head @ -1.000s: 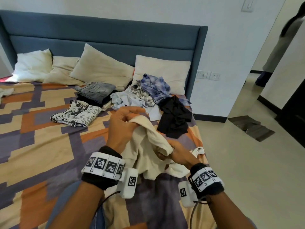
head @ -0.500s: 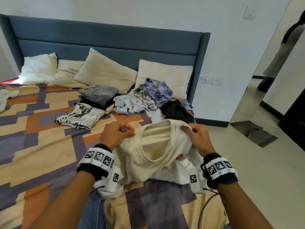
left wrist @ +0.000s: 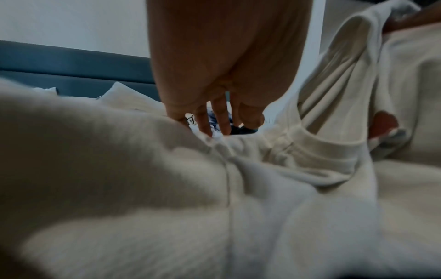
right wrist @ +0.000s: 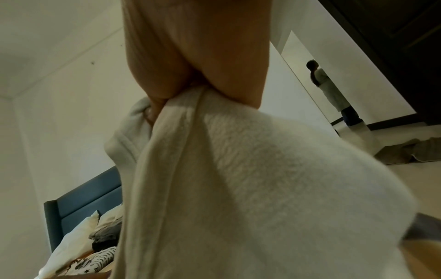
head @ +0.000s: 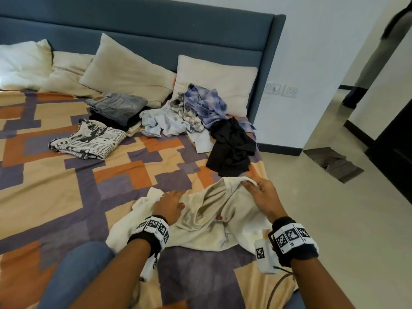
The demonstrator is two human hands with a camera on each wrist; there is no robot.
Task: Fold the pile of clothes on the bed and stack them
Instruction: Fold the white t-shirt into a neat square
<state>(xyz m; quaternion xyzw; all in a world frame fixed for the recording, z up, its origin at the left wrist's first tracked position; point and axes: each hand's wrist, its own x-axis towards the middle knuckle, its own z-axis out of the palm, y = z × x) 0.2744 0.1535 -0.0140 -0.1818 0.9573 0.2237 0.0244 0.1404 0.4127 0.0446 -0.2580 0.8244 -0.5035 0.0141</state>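
From the head view, a cream shirt [head: 207,221] lies rumpled near the right edge of the bed [head: 55,192], close to the person. The left hand [head: 169,205] rests on it with fingers laid fairly flat, while the right hand [head: 262,195] pinches a raised fold of the cloth. Farther up the bed by the pillows [head: 124,72] sits a loose pile of clothes [head: 191,112], a black garment [head: 231,148] at the right edge, and to the left a folded stack [head: 116,105] with a folded newsprint-patterned shirt [head: 89,139] just beside it.

The left wrist view shows straight fingers [left wrist: 222,120] touching the cream shirt [left wrist: 167,207].

In the right wrist view, the right hand [right wrist: 195,75] grips a bunched edge of the shirt [right wrist: 238,179], which hangs below.
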